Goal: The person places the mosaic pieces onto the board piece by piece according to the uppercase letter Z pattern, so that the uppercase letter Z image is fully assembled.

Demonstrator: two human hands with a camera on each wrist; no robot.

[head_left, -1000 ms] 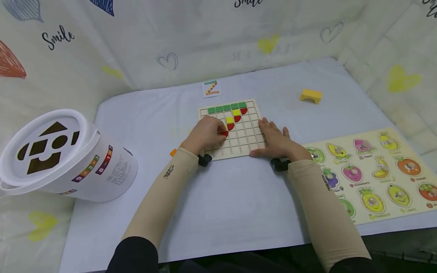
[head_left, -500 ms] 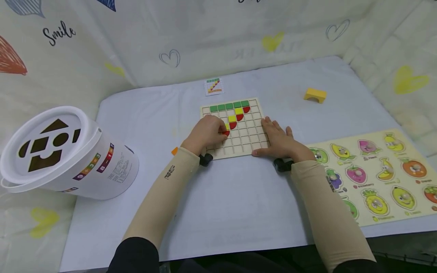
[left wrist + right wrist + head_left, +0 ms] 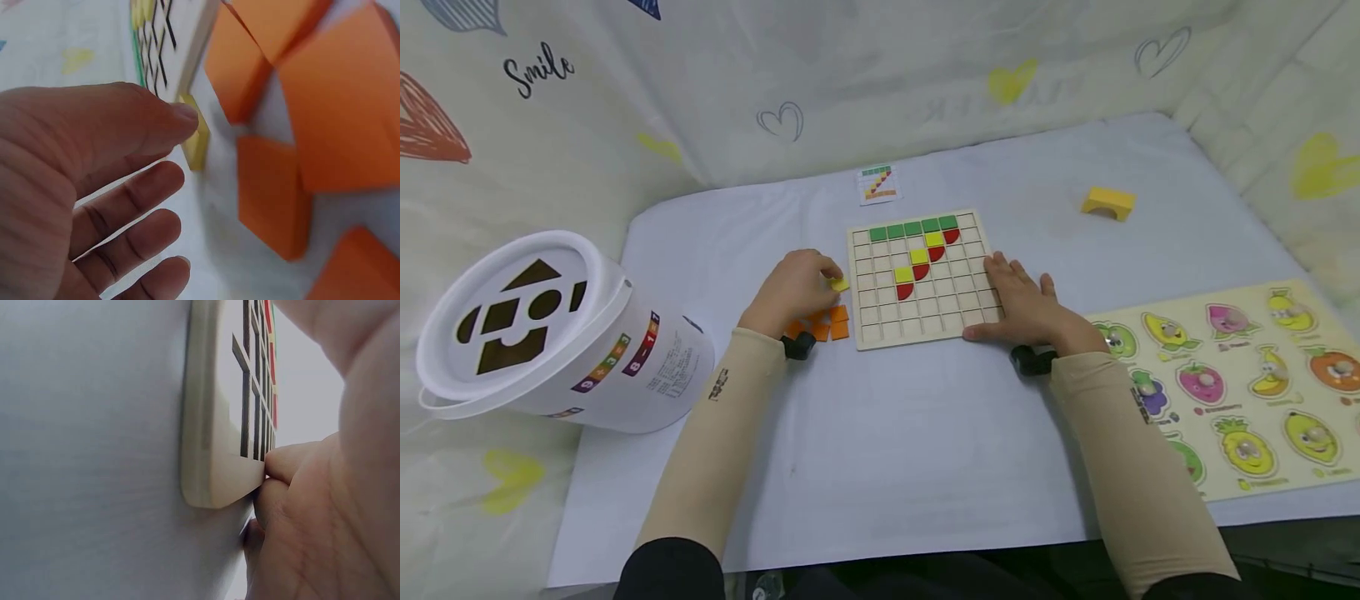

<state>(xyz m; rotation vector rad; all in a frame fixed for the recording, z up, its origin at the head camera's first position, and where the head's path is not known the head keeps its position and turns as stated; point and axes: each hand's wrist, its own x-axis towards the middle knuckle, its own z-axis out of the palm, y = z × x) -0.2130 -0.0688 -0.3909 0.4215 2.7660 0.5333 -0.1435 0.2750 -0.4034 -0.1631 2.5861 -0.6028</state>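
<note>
Left of grid board (image 3: pixel 947 300), yellow tile (image 3: pixel 839 284) pinched in left hand (image 3: pixel 792 292); right hand (image 3: pixel 1026 308) straight-fingered against grid board

**Tight on one side, roomy in the middle**

Just right of the left hand's (image 3: pixel 792 292) fingertips, which pinch a yellow tile (image 3: pixel 838 284), we have a narrow strip of cloth (image 3: pixel 880 450) before the grid board's (image 3: pixel 880 332) raised edge. Orange tiles (image 3: pixel 839 328) crowd the body side of those fingers. Ahead of them we could pass left of the picture card (image 3: pixel 878 185); to their left, room runs until the bucket (image 3: pixel 632 333). The right hand's (image 3: pixel 1026 310) fingers block the board's right edge; a lane beyond them reaches the arch block (image 3: pixel 1108 202). Between both wrists, bodyward, we have wide passage.
</note>
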